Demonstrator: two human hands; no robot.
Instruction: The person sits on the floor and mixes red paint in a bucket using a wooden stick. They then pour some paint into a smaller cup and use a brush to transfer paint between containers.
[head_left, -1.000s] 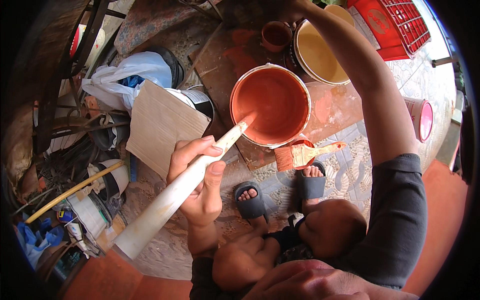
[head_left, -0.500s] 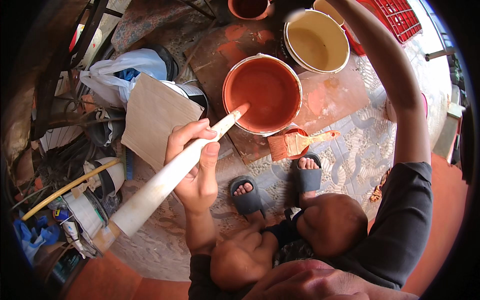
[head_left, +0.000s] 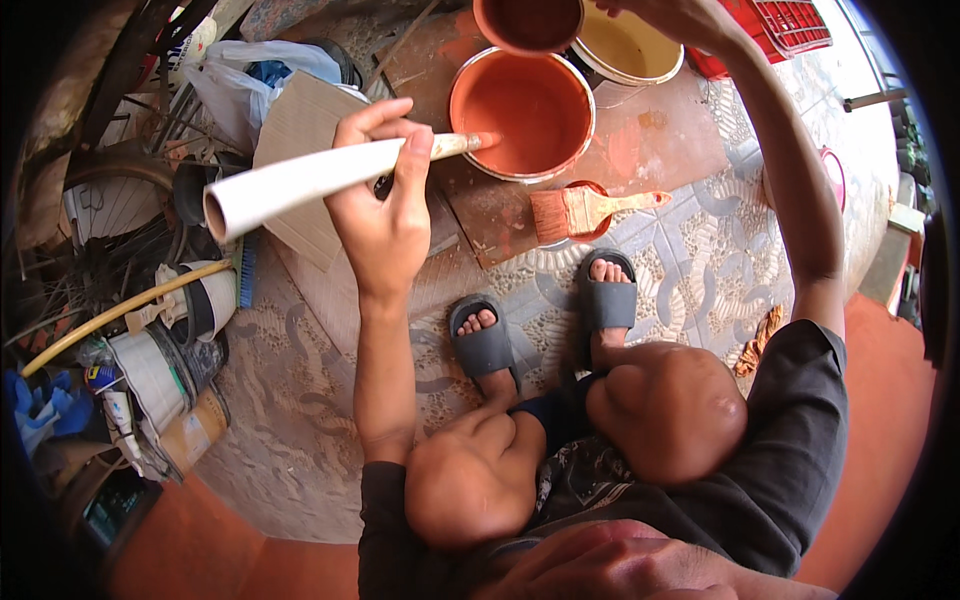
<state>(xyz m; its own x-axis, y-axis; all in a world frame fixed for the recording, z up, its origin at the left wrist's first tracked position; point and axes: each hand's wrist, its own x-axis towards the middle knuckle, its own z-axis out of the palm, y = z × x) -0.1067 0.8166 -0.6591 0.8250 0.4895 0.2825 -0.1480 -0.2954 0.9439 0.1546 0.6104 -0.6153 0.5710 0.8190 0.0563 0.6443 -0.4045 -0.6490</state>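
Note:
My left hand (head_left: 385, 200) is closed around a white plastic pipe (head_left: 300, 185). The pipe's paint-stained far end dips into a bucket of orange paint (head_left: 522, 165), while its hollow near end points left. Up at the top edge, my right hand (head_left: 680, 18) reaches past a cream-coloured bucket (head_left: 625, 50) with its fingers at the rim of a small round tub (head_left: 528, 22) holding dark reddish liquid. The tub overhangs the far rim of the orange bucket; the picture's edge cuts off part of the grip. A wide paintbrush (head_left: 590, 208) rests across a small orange pot.
The buckets stand on a paint-stained brown board (head_left: 650, 140). A cardboard sheet (head_left: 285, 130) and a white plastic bag (head_left: 235, 90) lie on the left, beside clutter with a yellow pole (head_left: 130, 310). A red crate (head_left: 780, 30) stands far right. My sandalled feet are below the brush.
The view has shifted, moving the buckets up in it. The pipe has swung from steeply slanted to nearly level. The small tub has come nearer, over the orange bucket's rim, and my right hand has entered view.

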